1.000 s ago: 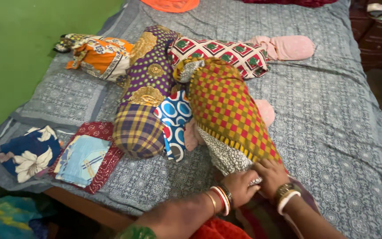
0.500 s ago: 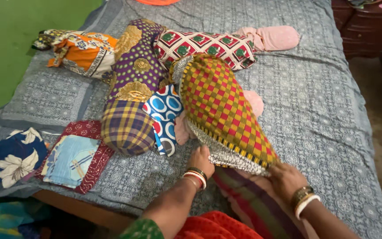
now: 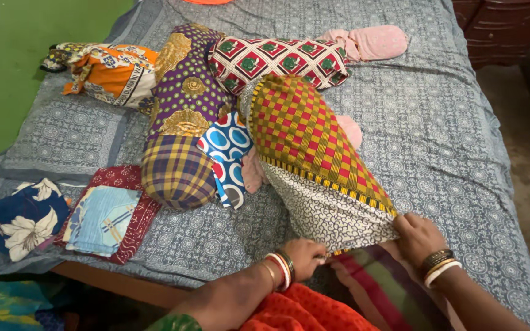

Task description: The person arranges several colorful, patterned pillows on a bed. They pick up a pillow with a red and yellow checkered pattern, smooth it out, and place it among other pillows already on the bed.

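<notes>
A bolster pillow in a yellow-and-red checked cover (image 3: 305, 132) lies slantwise on the bed. A white cover with fine black print (image 3: 326, 214) wraps its near end. My left hand (image 3: 305, 256) grips the near left edge of that white cover. My right hand (image 3: 418, 236) grips its near right corner, so the open end is stretched between both hands. A striped red, green and pink cloth (image 3: 378, 285) lies under the open end, close to me.
Other covered bolsters lie behind: purple and gold with a plaid end (image 3: 182, 132), red diamond pattern (image 3: 277, 58), orange print (image 3: 108, 70), pink (image 3: 375, 41). Folded cloths (image 3: 102, 217) sit near the bed's left front edge on the grey sheet (image 3: 455, 122). A green wall (image 3: 13, 67) stands left.
Both hands have pulled the white printed cover toward me and spread apart, so more of it shows past the checked cover. The view has shifted slightly.
</notes>
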